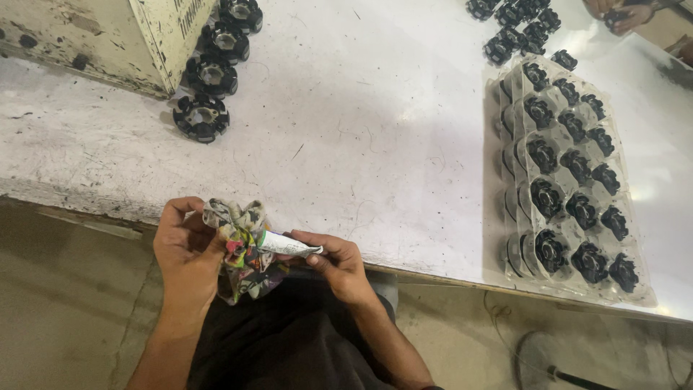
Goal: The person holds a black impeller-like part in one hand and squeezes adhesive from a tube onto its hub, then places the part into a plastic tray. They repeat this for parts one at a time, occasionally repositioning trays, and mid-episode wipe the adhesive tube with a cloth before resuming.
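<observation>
Head view: at the near edge of a scuffed white table (361, 130), left hand (186, 249) closed around a crumpled patterned rag (242, 253), fingers wrapped over its top. Right hand (338, 263) pinching a small pale tube (289, 245) between thumb and fingertips, tube lying almost level, its left end buried in the rag. Both hands just off the table edge, above a dark-clothed lap. Far left on the table, a row of black round parts (209, 76) beside a worn cream box (108, 36). Right side, a clear plastic tray (505, 209) filled with rows of smaller black parts (577, 170); more of them loose beyond it. Top right corner, another person's hand (621, 13), well apart.
</observation>
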